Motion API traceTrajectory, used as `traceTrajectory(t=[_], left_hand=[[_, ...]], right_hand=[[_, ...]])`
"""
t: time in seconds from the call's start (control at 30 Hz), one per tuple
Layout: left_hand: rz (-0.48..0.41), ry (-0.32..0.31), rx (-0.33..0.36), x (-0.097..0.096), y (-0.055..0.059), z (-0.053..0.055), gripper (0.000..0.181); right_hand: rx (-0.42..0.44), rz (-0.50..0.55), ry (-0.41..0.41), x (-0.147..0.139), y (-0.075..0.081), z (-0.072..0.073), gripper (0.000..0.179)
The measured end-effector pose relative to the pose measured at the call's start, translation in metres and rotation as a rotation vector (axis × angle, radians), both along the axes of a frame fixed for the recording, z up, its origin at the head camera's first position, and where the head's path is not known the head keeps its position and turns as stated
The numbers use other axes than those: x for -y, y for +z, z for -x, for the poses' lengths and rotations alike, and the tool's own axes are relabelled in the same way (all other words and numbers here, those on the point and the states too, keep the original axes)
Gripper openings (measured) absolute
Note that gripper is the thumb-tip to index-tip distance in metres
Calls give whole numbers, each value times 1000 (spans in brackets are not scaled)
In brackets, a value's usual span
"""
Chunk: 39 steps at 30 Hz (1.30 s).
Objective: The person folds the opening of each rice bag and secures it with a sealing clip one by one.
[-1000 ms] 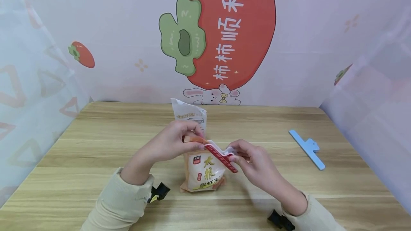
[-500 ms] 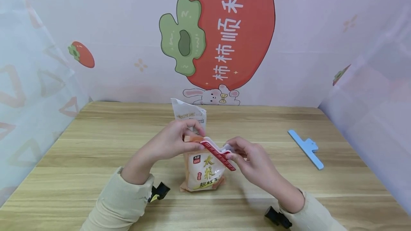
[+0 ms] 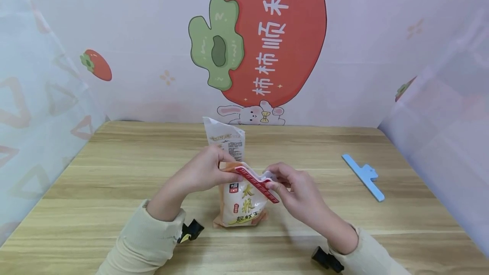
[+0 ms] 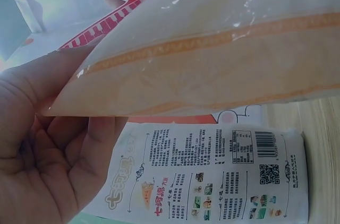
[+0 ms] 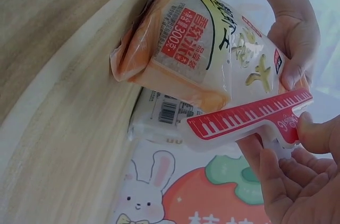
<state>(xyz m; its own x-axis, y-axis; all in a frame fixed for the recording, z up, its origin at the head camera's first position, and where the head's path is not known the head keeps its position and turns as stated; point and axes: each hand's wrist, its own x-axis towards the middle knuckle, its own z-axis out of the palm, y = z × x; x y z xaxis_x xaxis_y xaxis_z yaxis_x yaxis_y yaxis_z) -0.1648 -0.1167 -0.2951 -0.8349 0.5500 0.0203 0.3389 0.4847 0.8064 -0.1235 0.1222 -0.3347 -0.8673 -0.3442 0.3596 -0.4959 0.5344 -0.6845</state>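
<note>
An orange-and-white rice bag stands upright on the table in the head view. My left hand pinches its top corner between thumb and fingers. My right hand pinches the tab of a red-and-white bag clip, printed like a piano keyboard. The clip slants across the bag's top, its upper end close to my left thumb. In the right wrist view, the clip lies along the bag's top edge. Whether its jaws fully enclose the bag is hidden.
Behind the first bag stands a white rice bag, its printed back also seen in the left wrist view. A light blue bag clip lies on the wooden table to the right. A printed backdrop closes off the rear.
My right hand and the red-and-white bag clip have shifted slightly left, nearer my left hand. The left hand's raised forefinger has come down at the bag's top corner.
</note>
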Motion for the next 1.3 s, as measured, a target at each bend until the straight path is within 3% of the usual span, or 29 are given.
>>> traceTrajectory(t=[0.33, 0.73, 0.87, 1.1, 1.3], left_hand=[[5, -11, -69, 1, -1, 0, 5], [-13, -25, -48, 4, -4, 4, 11], [-10, -26, -39, 5, -3, 4, 13], [-29, -24, -10, 4, 0, 3, 14], [-44, -25, -13, 4, 3, 2, 17]], right_hand=[[-71, 47, 2, 5, -1, 1, 18], [-23, 31, -24, 12, 7, 1, 19], [33, 35, -15, 12, 10, 1, 21], [227, 93, 24, 4, 9, 5, 29], [308, -46, 78, -6, 1, 10, 26]])
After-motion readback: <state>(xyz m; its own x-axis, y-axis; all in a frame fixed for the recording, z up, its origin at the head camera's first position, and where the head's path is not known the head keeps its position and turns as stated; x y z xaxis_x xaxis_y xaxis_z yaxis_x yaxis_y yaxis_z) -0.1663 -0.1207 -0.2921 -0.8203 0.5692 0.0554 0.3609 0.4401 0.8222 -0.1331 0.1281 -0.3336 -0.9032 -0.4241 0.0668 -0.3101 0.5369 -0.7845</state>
